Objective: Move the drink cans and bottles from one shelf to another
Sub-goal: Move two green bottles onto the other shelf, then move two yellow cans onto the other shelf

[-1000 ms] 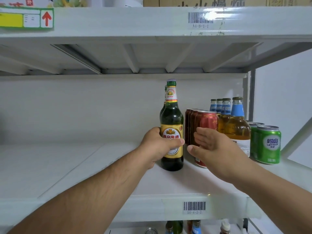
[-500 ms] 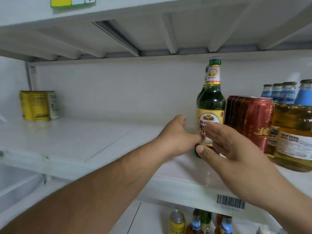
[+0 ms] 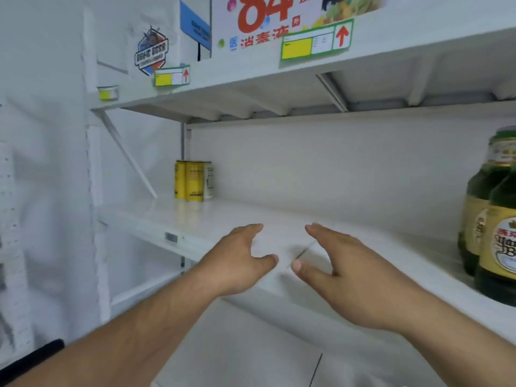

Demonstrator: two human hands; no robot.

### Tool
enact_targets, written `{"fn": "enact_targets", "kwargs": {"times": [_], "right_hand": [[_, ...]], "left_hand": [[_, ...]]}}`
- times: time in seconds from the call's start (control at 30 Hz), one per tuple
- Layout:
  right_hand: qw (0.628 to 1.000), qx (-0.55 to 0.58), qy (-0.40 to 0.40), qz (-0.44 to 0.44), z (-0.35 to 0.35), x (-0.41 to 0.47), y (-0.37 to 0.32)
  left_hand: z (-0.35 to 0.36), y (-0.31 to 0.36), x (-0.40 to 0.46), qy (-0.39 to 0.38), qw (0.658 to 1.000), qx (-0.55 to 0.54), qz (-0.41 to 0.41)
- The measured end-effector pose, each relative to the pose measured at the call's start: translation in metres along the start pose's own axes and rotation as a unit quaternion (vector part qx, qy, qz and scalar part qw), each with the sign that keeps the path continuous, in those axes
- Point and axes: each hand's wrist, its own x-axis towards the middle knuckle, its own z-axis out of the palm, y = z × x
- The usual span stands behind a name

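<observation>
Two green beer bottles (image 3: 494, 227) with gold labels stand at the right edge of the white middle shelf (image 3: 217, 224), partly cut off by the frame. Yellow drink cans (image 3: 192, 180) stand at the shelf's far left, by the back wall. My left hand (image 3: 237, 261) and my right hand (image 3: 346, 272) hover over the shelf's front middle, palms facing each other, fingers spread and relaxed, holding nothing. Both hands are well left of the bottles and apart from them.
An upper shelf (image 3: 391, 60) overhead carries price tags with red arrows and a printed carton (image 3: 268, 20). A white upright post (image 3: 92, 152) and diagonal brace stand at the left. A lower shelf (image 3: 251, 358) shows beneath my forearms.
My left hand let go of the green bottle and both hands drew away to the left. The view swung left, so the red cans and amber bottles are out of sight.
</observation>
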Motion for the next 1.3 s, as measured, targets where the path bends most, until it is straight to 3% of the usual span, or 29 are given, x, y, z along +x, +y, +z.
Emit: {"fn": "enact_targets", "kwargs": {"times": [0.37,0.63,0.93,1.3], "right_hand": [[0.995,-0.086,-0.044,-0.033,0.088,0.101,-0.169],[0.987,-0.146,-0.065,-0.009,0.129,0.149,-0.244],[0.978,-0.195,-0.069,-0.018,0.153,0.197,-0.27],[0.984,-0.174,-0.024,-0.028,0.175,0.26,-0.243]], "left_hand": [[-0.134,-0.165,-0.044,0.038,0.996,0.01,-0.076],[-0.198,-0.244,-0.06,0.028,0.995,0.017,-0.096],[-0.217,-0.271,-0.033,0.035,0.996,0.028,-0.081],[-0.205,-0.269,0.043,0.043,0.995,0.071,-0.058]]}}
